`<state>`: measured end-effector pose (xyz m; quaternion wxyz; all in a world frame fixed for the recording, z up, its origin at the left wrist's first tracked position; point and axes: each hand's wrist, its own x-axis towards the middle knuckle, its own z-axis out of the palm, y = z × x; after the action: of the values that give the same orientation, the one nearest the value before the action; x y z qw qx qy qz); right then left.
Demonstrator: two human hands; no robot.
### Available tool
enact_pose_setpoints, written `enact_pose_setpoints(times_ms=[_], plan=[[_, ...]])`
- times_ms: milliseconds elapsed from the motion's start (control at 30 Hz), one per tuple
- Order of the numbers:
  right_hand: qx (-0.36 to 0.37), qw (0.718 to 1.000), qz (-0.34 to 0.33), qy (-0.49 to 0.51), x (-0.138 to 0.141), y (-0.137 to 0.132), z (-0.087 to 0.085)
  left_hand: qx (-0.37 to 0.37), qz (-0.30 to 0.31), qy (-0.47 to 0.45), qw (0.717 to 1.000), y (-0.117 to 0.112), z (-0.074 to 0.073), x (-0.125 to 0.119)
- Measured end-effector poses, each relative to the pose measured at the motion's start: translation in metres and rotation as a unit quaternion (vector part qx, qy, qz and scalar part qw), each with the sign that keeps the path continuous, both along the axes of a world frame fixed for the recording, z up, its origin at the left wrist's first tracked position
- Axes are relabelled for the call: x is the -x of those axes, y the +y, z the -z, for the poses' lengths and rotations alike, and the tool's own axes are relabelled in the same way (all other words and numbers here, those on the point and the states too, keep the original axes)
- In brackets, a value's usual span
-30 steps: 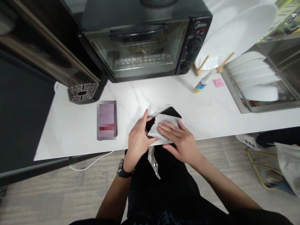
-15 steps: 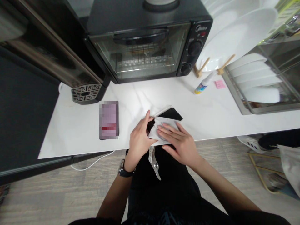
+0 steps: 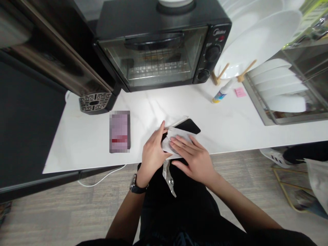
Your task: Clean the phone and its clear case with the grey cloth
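Observation:
A black phone lies near the front edge of the white counter. My left hand grips its left side, thumb on the upper edge. A white cloth covers the phone's nearer part. My right hand lies flat on that cloth with its fingers stretched out and pressing down. A watch sits on my left wrist.
A second phone lies face up to the left. Behind stand a black toaster oven, a coffee machine's drip tray, a small bottle, a pink note, and a dish rack with white plates. A white cable hangs below the counter.
My right hand has slid the cloth a little to the left and nearer over the phone. My left hand keeps its hold.

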<state>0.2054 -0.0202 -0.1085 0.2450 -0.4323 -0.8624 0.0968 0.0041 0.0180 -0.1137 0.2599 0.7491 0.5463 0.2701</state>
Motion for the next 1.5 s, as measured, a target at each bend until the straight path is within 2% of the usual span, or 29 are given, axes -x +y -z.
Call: enact_pose_setpoints(times_ms=[100, 167, 200, 267, 333, 433, 500, 600, 700, 767, 867, 967, 1033, 1100, 1200, 1267, 1367, 1433, 1500], plan=[[-0.016, 0.996, 0.089, -0.018, -0.032, 0.013, 0.002, -0.014, 0.009, -0.015, 1.000, 0.000, 0.001, 0.000], [-0.030, 0.989, 0.142, -0.030, -0.033, 0.025, 0.004, -0.020, 0.009, -0.015, 1.000, 0.001, 0.003, 0.001], [-0.032, 0.988, 0.148, -0.032, -0.027, 0.028, 0.005, -0.021, 0.010, -0.015, 1.000, 0.001, 0.003, 0.001], [-0.028, 0.993, 0.111, -0.026, -0.004, 0.028, 0.006, -0.016, 0.011, -0.009, 1.000, 0.001, 0.004, 0.002], [-0.019, 0.999, 0.043, -0.021, 0.018, 0.019, 0.005, -0.006, 0.004, 0.008, 1.000, 0.001, 0.004, 0.002], [-0.008, 1.000, -0.027, -0.009, 0.022, 0.001, 0.002, 0.002, -0.010, 0.023, 1.000, 0.000, 0.001, 0.001], [-0.002, 1.000, -0.025, -0.003, 0.003, -0.003, 0.000, -0.002, -0.002, 0.009, 1.000, 0.000, 0.000, 0.000], [-0.012, 0.998, 0.058, -0.012, -0.029, 0.011, 0.000, -0.009, 0.012, -0.011, 1.000, 0.000, -0.001, 0.000], [-0.028, 0.992, 0.125, -0.021, -0.026, 0.027, 0.003, -0.014, 0.007, -0.012, 1.000, 0.001, 0.001, 0.001], [-0.021, 0.994, 0.102, -0.015, -0.005, 0.029, 0.004, -0.012, 0.005, -0.005, 1.000, 0.001, 0.002, 0.001], [-0.002, 1.000, 0.009, -0.004, 0.021, 0.015, 0.001, -0.004, -0.008, 0.024, 1.000, 0.001, 0.002, 0.001], [0.015, 0.999, -0.030, 0.006, 0.006, 0.000, -0.003, -0.007, -0.008, 0.022, 1.000, -0.001, 0.000, -0.001], [0.019, 1.000, 0.000, 0.001, -0.019, 0.002, -0.004, -0.016, 0.004, 0.004, 1.000, -0.001, 0.000, -0.002], [0.002, 0.998, 0.064, -0.012, -0.039, 0.013, -0.003, -0.023, 0.006, -0.002, 1.000, -0.001, 0.000, -0.002], [-0.021, 0.992, 0.123, -0.027, -0.034, 0.031, 0.001, -0.026, 0.001, 0.005, 1.000, 0.000, 0.002, 0.000], [-0.017, 0.995, 0.097, -0.025, -0.009, 0.032, 0.001, -0.022, 0.005, 0.011, 1.000, 0.000, 0.004, 0.001], [0.011, 1.000, 0.021, -0.016, 0.026, 0.017, -0.002, -0.015, -0.004, 0.030, 0.999, 0.000, 0.005, 0.001], [0.013, 1.000, -0.016, -0.001, 0.029, 0.004, -0.004, -0.016, -0.017, 0.037, 0.999, 0.000, 0.005, -0.001], [0.007, 0.999, -0.031, 0.008, 0.012, -0.003, -0.005, -0.023, -0.014, 0.029, 0.999, -0.001, 0.004, -0.002]])
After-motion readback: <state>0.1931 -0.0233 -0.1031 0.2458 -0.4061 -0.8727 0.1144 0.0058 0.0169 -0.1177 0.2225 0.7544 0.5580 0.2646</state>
